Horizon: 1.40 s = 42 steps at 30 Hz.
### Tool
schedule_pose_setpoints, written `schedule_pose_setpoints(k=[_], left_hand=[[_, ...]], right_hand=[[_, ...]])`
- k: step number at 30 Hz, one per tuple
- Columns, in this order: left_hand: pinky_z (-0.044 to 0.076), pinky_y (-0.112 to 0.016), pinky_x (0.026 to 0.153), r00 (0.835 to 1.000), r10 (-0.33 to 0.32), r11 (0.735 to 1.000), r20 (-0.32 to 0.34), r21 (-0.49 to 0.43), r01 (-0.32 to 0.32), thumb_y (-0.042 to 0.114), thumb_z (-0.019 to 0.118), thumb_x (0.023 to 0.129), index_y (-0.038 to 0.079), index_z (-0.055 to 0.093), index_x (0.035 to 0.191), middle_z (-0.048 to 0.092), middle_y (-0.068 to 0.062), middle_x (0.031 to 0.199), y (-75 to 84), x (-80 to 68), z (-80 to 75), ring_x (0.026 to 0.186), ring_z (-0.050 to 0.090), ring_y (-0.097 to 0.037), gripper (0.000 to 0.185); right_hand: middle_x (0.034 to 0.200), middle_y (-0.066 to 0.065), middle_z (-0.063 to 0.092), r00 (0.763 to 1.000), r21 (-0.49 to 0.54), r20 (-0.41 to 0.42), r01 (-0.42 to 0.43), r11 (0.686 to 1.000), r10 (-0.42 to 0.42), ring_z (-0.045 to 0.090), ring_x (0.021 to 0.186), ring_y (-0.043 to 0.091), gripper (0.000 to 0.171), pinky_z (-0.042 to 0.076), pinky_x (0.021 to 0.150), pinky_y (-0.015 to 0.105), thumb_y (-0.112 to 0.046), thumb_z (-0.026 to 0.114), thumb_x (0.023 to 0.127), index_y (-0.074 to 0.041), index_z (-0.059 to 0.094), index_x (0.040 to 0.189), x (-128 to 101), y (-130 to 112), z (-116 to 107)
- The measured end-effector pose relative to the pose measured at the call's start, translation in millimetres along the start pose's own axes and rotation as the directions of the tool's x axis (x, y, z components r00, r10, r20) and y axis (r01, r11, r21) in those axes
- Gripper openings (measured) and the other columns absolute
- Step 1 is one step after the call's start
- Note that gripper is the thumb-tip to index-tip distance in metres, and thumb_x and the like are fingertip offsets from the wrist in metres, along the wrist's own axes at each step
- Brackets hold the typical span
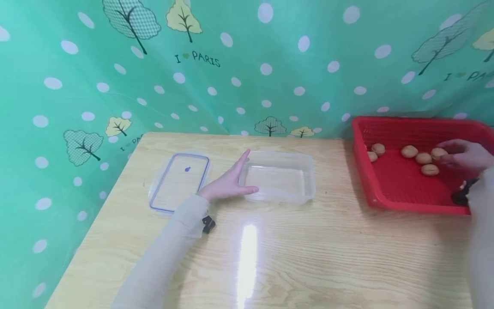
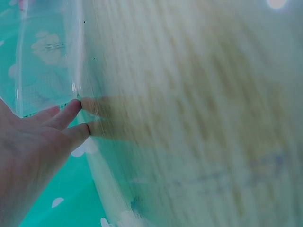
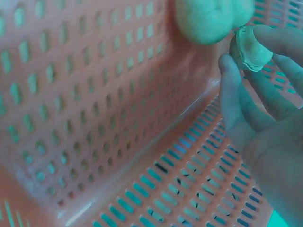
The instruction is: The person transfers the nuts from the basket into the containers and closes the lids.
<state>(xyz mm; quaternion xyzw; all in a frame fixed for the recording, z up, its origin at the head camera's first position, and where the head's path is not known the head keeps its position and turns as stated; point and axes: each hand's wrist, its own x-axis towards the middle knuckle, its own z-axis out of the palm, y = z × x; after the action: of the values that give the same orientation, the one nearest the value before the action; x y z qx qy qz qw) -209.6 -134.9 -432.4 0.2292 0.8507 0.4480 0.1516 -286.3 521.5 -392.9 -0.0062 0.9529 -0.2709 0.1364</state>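
At the left end of a clear plastic container (image 1: 311, 176), my left hand (image 1: 227, 182) rests with thumb and fingers spread straight along its side. In the left wrist view, fingertips (image 2: 78, 106) touch down by the container's wall (image 2: 47, 56). Over on the right, my right hand (image 1: 472, 155) reaches into a red plastic basket (image 1: 364, 171). It pinches a walnut (image 3: 253, 49) between thumb and fingers, seen up close in the right wrist view. Several other walnuts (image 1: 423, 158) lie on the basket floor, some beside the hand and some at the left end.
A clear lid (image 1: 179, 182) with a blue seal lies flat on the wooden table (image 1: 308, 257), left of the container. Behind the table hangs a green dotted cloth (image 1: 239, 77). A bright light reflection crosses the near tabletop.
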Motion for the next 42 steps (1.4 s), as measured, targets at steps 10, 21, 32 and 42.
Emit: schedule_pose_setpoints(k=[10, 21, 32, 42], left_hand=[[0.012, -0.045, 0.116, 1.000, -0.003, 1.000, 0.001, 0.000, 0.003, 0.037, 0.075, 0.084, 0.025, -0.012, 0.155, 0.005, -0.011, 0.161, 9.1, -3.5, -1.8, 0.145, 0.009, -0.024, 0.113], [0.015, -0.046, 0.115, 1.000, -0.015, 0.999, -0.014, 0.046, 0.015, 0.043, 0.076, 0.081, 0.027, -0.010, 0.155, 0.009, -0.010, 0.160, 4.4, 0.1, -0.2, 0.144, 0.013, -0.026, 0.115], [0.019, -0.049, 0.113, 0.998, -0.049, 0.995, -0.032, 0.086, 0.052, 0.045, 0.076, 0.081, 0.029, -0.011, 0.155, 0.012, -0.011, 0.160, 8.1, -1.5, -1.2, 0.142, 0.019, -0.031, 0.115], [0.019, -0.051, 0.113, 0.998, -0.056, 0.995, -0.029, 0.086, 0.058, 0.050, 0.074, 0.081, 0.031, -0.011, 0.154, 0.013, -0.014, 0.159, 7.5, 1.0, 0.4, 0.143, 0.019, -0.031, 0.115]], right_hand=[[0.085, -0.003, 0.060, 0.989, 0.067, -0.146, -0.005, 0.998, 0.015, 0.052, 0.064, -0.002, 0.061, 0.052, 0.055, 0.021, -0.023, 0.057, 0.097, 0.021, 0.032, 0.130, -7, -9, -1], [0.086, -0.032, 0.048, 0.990, 0.148, -0.134, 0.054, 0.987, -0.034, 0.053, 0.074, -0.004, 0.045, 0.057, 0.062, 0.029, -0.029, 0.069, 0.090, -0.014, 0.049, 0.127, -14, -35, 0], [0.130, 0.015, 0.036, 0.999, 0.175, -0.019, -0.032, 0.984, 0.036, 0.035, 0.113, 0.040, 0.069, 0.058, 0.069, 0.045, -0.043, 0.071, 0.086, -0.022, 0.038, 0.143, -17, -87, 7], [0.120, -0.002, 0.046, 0.994, 0.075, -0.050, 0.100, 0.992, -0.097, 0.039, 0.103, 0.015, 0.066, 0.056, 0.067, 0.032, -0.033, 0.073, 0.087, -0.009, 0.043, 0.140, -23, -113, 9]])
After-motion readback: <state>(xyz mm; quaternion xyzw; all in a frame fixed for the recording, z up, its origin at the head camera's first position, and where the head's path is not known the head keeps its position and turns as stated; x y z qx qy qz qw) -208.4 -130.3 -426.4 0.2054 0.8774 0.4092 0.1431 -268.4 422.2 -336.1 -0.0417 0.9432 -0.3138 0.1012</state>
